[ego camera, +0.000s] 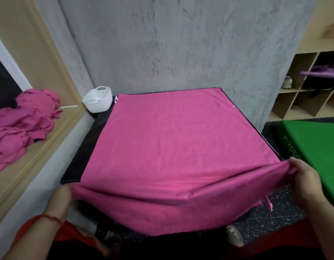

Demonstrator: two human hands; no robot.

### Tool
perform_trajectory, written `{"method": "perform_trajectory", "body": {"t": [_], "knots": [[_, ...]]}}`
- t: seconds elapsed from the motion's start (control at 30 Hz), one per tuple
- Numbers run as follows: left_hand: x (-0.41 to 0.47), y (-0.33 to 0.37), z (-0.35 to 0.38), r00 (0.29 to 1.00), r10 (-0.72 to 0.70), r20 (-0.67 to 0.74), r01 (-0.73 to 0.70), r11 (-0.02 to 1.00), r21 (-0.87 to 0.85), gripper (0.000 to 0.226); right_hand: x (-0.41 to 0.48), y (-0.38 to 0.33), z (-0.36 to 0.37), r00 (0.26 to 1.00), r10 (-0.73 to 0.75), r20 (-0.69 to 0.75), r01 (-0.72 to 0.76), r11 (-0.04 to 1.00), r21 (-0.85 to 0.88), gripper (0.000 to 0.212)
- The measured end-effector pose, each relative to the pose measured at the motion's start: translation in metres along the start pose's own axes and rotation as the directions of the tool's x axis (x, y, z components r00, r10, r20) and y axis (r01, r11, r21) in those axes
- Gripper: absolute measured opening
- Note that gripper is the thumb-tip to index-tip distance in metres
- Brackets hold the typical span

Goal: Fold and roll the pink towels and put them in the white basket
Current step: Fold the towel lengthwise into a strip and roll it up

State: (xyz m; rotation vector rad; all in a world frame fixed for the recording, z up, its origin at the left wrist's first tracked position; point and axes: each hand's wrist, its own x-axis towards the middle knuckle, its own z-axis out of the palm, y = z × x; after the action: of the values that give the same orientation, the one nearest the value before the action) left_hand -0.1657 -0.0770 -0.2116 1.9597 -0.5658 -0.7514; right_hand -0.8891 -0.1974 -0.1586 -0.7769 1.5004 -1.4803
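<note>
Pinches the near left corner of the spread pink towel with the left hand, lower left of the frame, fingers curled round the cloth. Grips the near right corner with the right hand, lower right, fingers likewise closed on the fabric. Holds that near edge raised above the black mat, the rest lying flat across the frame's centre. At the mat's far left corner: white basket. Far left, on a wooden ledge: heap of pink towels. Right edge: green mat.
</note>
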Motion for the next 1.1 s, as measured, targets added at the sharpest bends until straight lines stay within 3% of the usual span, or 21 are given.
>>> {"method": "perform_trajectory", "body": {"t": [0.13, 0.27, 0.4, 0.57, 0.7, 0.87, 0.93, 1.0, 1.03, 1.1], "knots": [[-0.018, 0.054, -0.005, 0.998, -0.066, 0.017, 0.068, 0.979, -0.192, 0.018, -0.01, -0.025, 0.012, 0.996, -0.034, -0.078, 0.041, 0.996, 0.082, 0.045], [-0.021, 0.1, -0.009, 0.997, -0.06, 0.045, 0.071, 0.95, -0.304, 0.014, 0.0, -0.046, 0.02, 0.995, -0.07, -0.071, 0.072, 0.997, 0.034, 0.072], [-0.017, 0.142, -0.013, 0.998, -0.047, 0.033, 0.056, 0.94, -0.338, 0.013, 0.008, -0.077, 0.044, 0.994, -0.069, -0.083, 0.076, 0.993, 0.086, 0.032], [-0.002, 0.189, -0.015, 0.998, -0.05, 0.048, 0.066, 0.898, -0.435, 0.019, 0.028, -0.111, 0.08, 0.996, -0.057, -0.065, 0.064, 0.992, 0.113, 0.027], [0.032, 0.228, -0.008, 0.997, -0.029, 0.077, 0.064, 0.86, -0.506, 0.02, 0.066, -0.135, 0.117, 0.994, -0.057, -0.097, 0.073, 0.982, 0.172, 0.042], [0.094, 0.266, 0.025, 0.995, 0.032, 0.1, 0.023, 0.859, -0.512, 0.024, 0.15, -0.148, 0.162, 0.995, 0.08, -0.054, -0.071, 0.988, 0.139, 0.025], [0.115, 0.269, 0.043, 0.987, 0.097, 0.128, -0.028, 0.889, -0.457, 0.023, 0.177, -0.146, 0.184, 0.998, 0.06, 0.02, -0.061, 0.998, 0.031, 0.023], [0.14, 0.255, 0.066, 0.972, 0.189, 0.138, -0.15, 0.956, -0.254, 0.017, 0.195, -0.129, 0.204, 0.995, 0.047, 0.087, -0.032, 0.985, -0.17, 0.053], [0.146, 0.243, 0.077, 0.968, 0.206, 0.145, -0.204, 0.979, -0.028, 0.012, 0.199, -0.118, 0.209, 0.994, 0.037, 0.098, -0.007, 0.956, -0.293, 0.067], [0.156, 0.207, 0.097, 0.964, 0.204, 0.17, -0.254, 0.896, 0.365, 0.008, 0.201, -0.086, 0.212, 0.987, 0.016, 0.162, 0.078, 0.827, -0.557, 0.076]]}}
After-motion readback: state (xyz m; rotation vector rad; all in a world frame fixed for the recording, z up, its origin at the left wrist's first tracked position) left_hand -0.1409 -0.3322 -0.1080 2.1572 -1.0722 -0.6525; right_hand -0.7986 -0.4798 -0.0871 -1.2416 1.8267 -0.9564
